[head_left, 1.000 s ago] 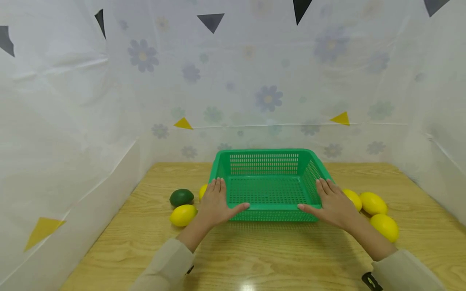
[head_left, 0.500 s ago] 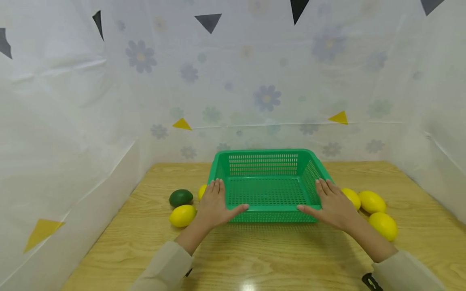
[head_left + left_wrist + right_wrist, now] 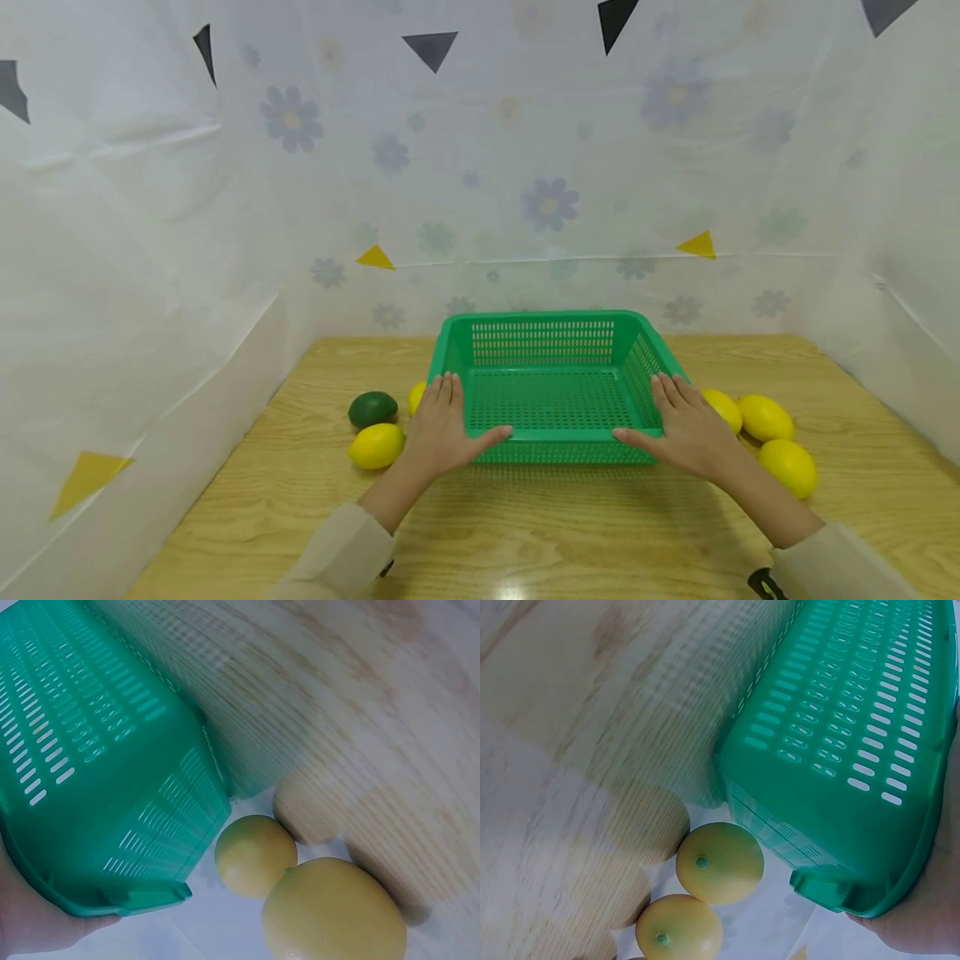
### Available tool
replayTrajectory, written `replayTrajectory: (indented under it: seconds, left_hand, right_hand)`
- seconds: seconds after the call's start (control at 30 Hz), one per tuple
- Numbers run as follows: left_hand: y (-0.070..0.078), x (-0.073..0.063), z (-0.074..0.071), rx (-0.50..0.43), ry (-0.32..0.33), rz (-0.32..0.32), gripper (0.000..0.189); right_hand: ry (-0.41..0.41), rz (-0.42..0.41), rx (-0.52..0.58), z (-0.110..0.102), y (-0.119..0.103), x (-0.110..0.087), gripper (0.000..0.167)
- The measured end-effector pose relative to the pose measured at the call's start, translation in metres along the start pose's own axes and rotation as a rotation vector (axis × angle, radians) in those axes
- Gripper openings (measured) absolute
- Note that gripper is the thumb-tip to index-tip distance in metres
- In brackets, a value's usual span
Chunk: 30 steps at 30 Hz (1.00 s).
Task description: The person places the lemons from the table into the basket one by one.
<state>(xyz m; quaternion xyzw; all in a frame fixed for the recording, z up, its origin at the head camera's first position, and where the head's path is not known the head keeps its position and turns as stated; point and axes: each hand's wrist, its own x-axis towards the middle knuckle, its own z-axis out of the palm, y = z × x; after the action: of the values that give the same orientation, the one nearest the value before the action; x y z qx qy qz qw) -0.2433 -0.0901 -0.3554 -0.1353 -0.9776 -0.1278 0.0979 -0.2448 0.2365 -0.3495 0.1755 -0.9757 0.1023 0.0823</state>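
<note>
A green slotted plastic basket (image 3: pixel 562 450) stands on the wooden table in the head view. My left hand (image 3: pixel 441 432) rests on its front left corner, fingers straight along the left rim and thumb along the front rim. Mirroring it, my right hand (image 3: pixel 693 432) lies on the front right corner with straight fingers. In the wrist views the basket's slotted wall (image 3: pixel 97 757) rises above the tabletop, and part of each hand shows at the rim. Nothing lies inside the basket in the head view.
Left of the basket are a dark green avocado-like fruit (image 3: pixel 372 409), a lemon (image 3: pixel 377 446) and another yellow fruit (image 3: pixel 417 397) partly hidden by my hand. Three lemons (image 3: pixel 767 417) sit to the right, near my right forearm. A white patterned sheet (image 3: pixel 480 167) encloses the table's back and sides.
</note>
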Motion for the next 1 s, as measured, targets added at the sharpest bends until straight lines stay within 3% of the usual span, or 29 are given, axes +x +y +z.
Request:
replayTrajectory:
  seconds: [0.8, 1.0]
  left_hand:
    - [0.0009, -0.009, -0.001, -0.013, 0.004, 0.007, 0.108]
    - [0.0006, -0.0088, -0.0006, -0.016, -0.02, -0.012, 0.108]
  right_hand:
    - [-0.016, 0.009, 0.011, -0.0005, -0.0035, -0.0076, 0.099]
    - [-0.008, 0.0, 0.006, -0.001, -0.0038, -0.0088, 0.099]
